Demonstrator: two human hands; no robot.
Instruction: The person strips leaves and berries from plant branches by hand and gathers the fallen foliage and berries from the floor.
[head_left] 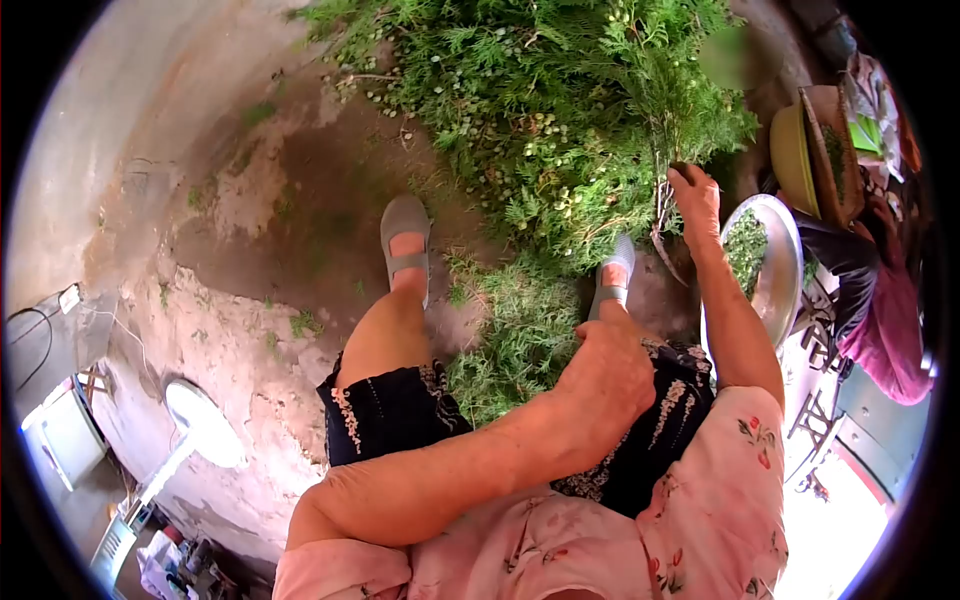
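Note:
My right hand (697,203) reaches forward, thumb and fingers closed on the woody stem of a leafy green branch (664,205). The branch's scaly leaves spread into a large heap of cut evergreen branches (560,130), which carries small pale round cones. My left hand (612,368) is curled closed above my right knee, its back toward me. Its fingertips are mostly hidden, so what lies in them, if anything, cannot be seen. Between my feet is a smaller pile of loose green sprigs (525,330). A metal basin (785,262) with green bits inside stands right of my right forearm.
At the right, another person in a purple top (890,345) sits beside a yellow basin (790,160) and a flat basket (835,120). A white round-headed fan (205,425) stands at lower left. The floor (330,190) is worn and patchy.

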